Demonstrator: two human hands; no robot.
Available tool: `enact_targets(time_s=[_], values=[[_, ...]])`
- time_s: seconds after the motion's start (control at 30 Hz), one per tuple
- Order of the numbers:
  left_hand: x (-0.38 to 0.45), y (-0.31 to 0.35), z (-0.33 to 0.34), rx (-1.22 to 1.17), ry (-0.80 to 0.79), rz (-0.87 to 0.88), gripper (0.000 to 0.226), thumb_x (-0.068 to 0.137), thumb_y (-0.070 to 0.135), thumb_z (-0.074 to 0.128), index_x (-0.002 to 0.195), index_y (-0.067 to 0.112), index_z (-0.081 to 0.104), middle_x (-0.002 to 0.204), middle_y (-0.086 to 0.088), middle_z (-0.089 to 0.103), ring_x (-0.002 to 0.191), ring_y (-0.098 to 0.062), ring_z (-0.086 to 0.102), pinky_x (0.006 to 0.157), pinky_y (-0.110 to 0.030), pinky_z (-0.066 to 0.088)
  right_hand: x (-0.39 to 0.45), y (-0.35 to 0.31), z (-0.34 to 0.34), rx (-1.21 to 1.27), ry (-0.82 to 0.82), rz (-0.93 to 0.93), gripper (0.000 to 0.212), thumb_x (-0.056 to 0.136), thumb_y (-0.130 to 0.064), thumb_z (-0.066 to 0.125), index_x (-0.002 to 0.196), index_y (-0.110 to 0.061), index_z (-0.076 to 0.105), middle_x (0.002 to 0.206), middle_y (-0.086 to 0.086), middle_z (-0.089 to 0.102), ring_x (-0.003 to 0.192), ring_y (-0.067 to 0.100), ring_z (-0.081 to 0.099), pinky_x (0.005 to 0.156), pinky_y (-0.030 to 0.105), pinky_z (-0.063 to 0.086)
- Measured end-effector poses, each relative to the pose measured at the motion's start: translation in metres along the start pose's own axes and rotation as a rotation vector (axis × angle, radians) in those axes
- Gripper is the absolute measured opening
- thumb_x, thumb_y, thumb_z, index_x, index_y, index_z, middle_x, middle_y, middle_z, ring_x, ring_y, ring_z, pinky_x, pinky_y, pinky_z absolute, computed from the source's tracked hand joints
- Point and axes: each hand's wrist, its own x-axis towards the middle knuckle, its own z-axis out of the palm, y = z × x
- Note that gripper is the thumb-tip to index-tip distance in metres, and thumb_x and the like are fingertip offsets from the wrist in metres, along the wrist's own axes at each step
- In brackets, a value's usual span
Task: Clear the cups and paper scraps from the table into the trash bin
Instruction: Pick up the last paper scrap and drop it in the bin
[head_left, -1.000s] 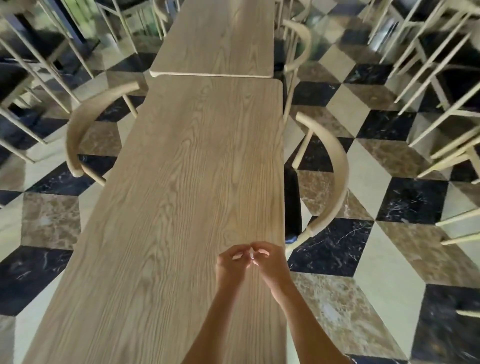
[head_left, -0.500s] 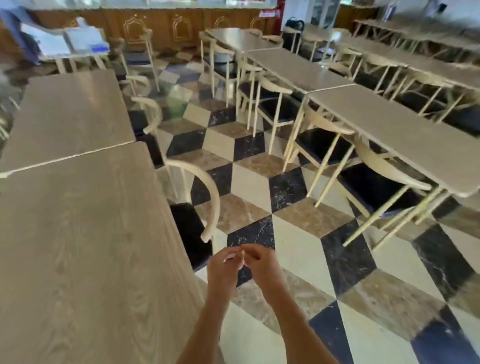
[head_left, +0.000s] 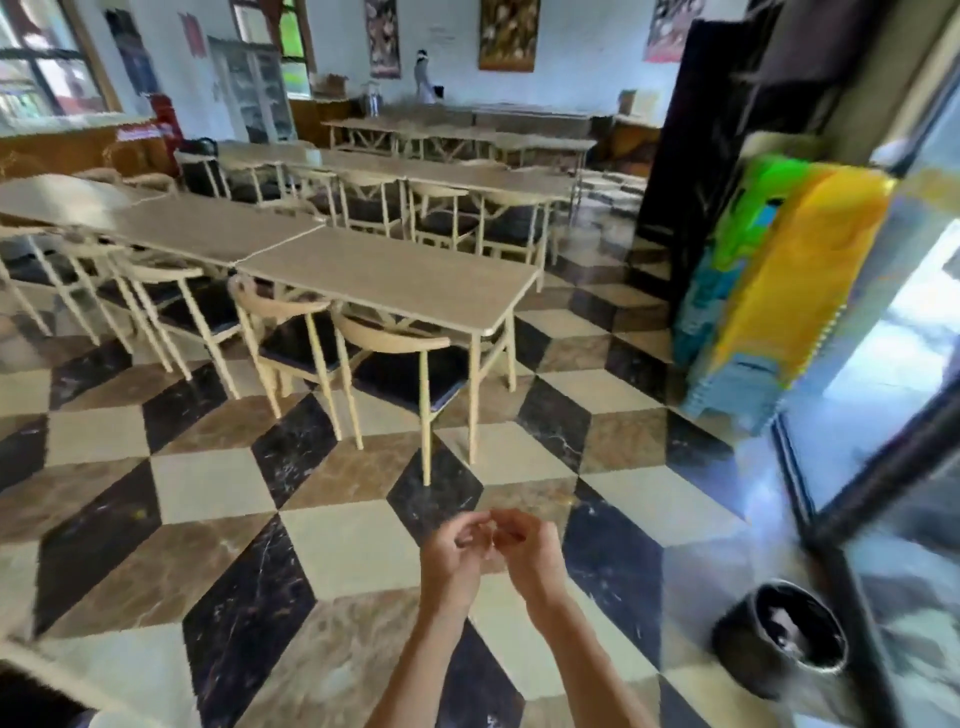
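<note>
Head view: the left hand and right hand meet over the chequered floor, fingers curled, tips touching; whether they pinch a scrap cannot be told through the blur; the dark trash bin stands on the floor to the right, near the glass door; 1 bare table stands beyond.

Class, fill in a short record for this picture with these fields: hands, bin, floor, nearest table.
hands: left hand and right hand meet fingertip to fingertip over the floor; anything pinched between them is too small to tell
bin: dark round trash bin on the floor, lower right
floor: checkered tiles
nearest table: wooden table, top bare
</note>
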Motion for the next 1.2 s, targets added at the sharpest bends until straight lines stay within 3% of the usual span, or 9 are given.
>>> enact_targets(time_s=[0.1,0.23,0.37,0.5,0.7,0.8,0.87,1.07,1.2], values=[[-0.010,0.010,0.103,0.032,-0.161,0.030,0.014,0.090,0.018,0.072,0.085,0.031,0.071,0.076,0.014,0.076,0.070,0.007,0.071,0.058,-0.006,0.051,-0.003,0.017,-0.102,0.064,0.142,0.050,0.029,0.086,0.007,0.058,0.090,-0.011,0.080,0.086,0.008,0.080,0.083,0.027,0.077,0.075,0.040,0.062],[-0.023,0.018,0.216,0.072,-0.369,0.011,0.008,0.091,0.022,0.070,0.097,0.023,0.075,0.090,0.004,0.079,0.083,-0.009,0.074,0.077,-0.025,0.059,-0.009,0.041,-0.212,0.130,0.334,0.088,0.026,0.085,0.008,0.058,0.090,-0.005,0.079,0.084,0.016,0.079,0.074,0.025,0.075,0.060,0.030,0.060],[-0.032,0.020,0.318,0.144,-0.528,0.111,0.021,0.087,0.013,0.075,0.078,0.031,0.071,0.072,0.015,0.077,0.070,0.001,0.072,0.065,-0.014,0.055,-0.010,0.072,-0.304,0.078,0.500,0.116,0.017,0.085,-0.003,0.065,0.092,-0.007,0.080,0.084,0.011,0.081,0.084,0.029,0.077,0.074,0.039,0.059],[-0.026,0.017,0.414,0.177,-0.674,0.069,0.014,0.084,0.014,0.077,0.081,0.028,0.074,0.081,0.001,0.079,0.083,-0.020,0.076,0.079,-0.040,0.062,0.003,0.104,-0.385,0.059,0.609,0.123,0.014,0.080,-0.001,0.063,0.083,-0.003,0.077,0.078,0.019,0.077,0.070,0.017,0.069,0.065,0.035,0.051],[0.001,0.010,0.557,0.209,-0.820,0.032,0.009,0.084,0.014,0.078,0.091,0.018,0.078,0.084,-0.005,0.079,0.085,-0.024,0.076,0.083,-0.045,0.062,0.050,0.142,-0.496,0.121,0.782,0.220,0.025,0.081,-0.003,0.064,0.074,-0.023,0.078,0.070,0.002,0.077,0.063,0.012,0.068,0.061,0.034,0.053],[0.007,0.015,0.616,0.227,-0.881,0.030,0.006,0.083,0.017,0.079,0.089,0.021,0.079,0.076,0.006,0.080,0.077,-0.013,0.077,0.073,-0.027,0.062,0.066,0.152,-0.544,0.116,0.822,0.248,0.009,0.078,-0.007,0.061,0.075,-0.005,0.069,0.063,0.000,0.066,0.060,0.012,0.055,0.060,0.032,0.042],[0.008,0.018,0.647,0.245,-0.909,0.027,0.014,0.083,0.018,0.078,0.077,0.031,0.075,0.072,0.018,0.077,0.072,-0.002,0.074,0.062,-0.010,0.055,0.074,0.158,-0.571,0.098,0.824,0.276,0.013,0.078,-0.006,0.061,0.069,-0.013,0.067,0.061,-0.008,0.062,0.058,0.007,0.053,0.060,0.026,0.041],[0.022,0.004,0.734,0.318,-0.944,0.008,0.029,0.084,0.010,0.075,0.069,0.034,0.070,0.065,0.017,0.075,0.068,0.000,0.072,0.060,-0.012,0.055,0.110,0.208,-0.640,0.158,0.819,0.377,0.019,0.080,0.001,0.061,0.076,-0.016,0.069,0.063,-0.011,0.061,0.061,0.006,0.056,0.062,0.025,0.044],[0.035,-0.021,0.777,0.386,-0.885,-0.034,0.024,0.084,0.009,0.075,0.070,0.028,0.071,0.070,0.005,0.076,0.073,-0.016,0.075,0.061,-0.015,0.056,0.137,0.255,-0.669,0.138,0.772,0.438,0.013,0.079,-0.003,0.062,0.073,-0.011,0.071,0.061,-0.006,0.066,0.062,0.007,0.060,0.062,0.030,0.048]])
